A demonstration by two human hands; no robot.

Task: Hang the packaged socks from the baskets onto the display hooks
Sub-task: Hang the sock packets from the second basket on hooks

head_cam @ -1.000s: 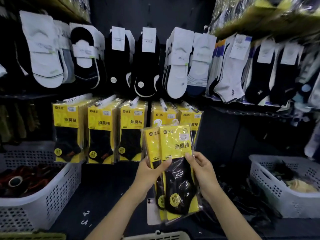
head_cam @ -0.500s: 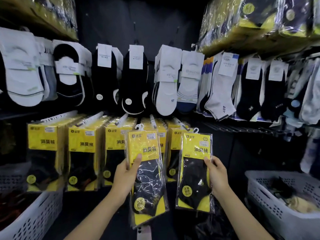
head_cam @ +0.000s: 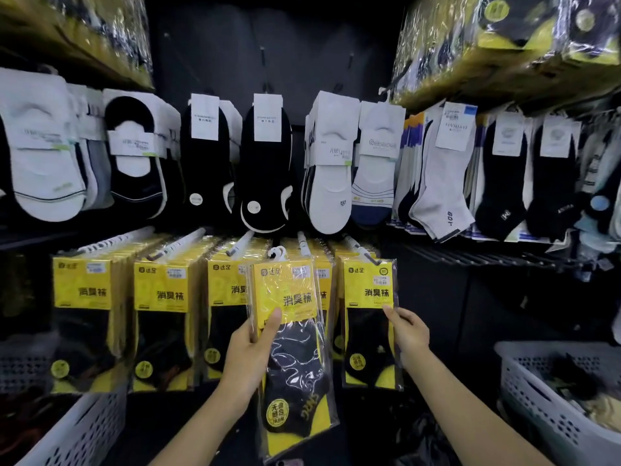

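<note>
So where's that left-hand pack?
Head view, centre: left hand holds the sock pack before the yellow rows, left of the rightmost pack the right hand pinches.

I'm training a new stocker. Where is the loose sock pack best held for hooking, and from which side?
Pinch the pack at its yellow card's lower left edge, coming from the left, as the left hand does. The card looks stiffer than the crinkled film below, and the white hanger on top is free.

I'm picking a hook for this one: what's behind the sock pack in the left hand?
Behind the sock pack in the left hand hangs a row of the same yellow packs on a display hook. Only their edge shows; how full that hook is is hidden.
</note>
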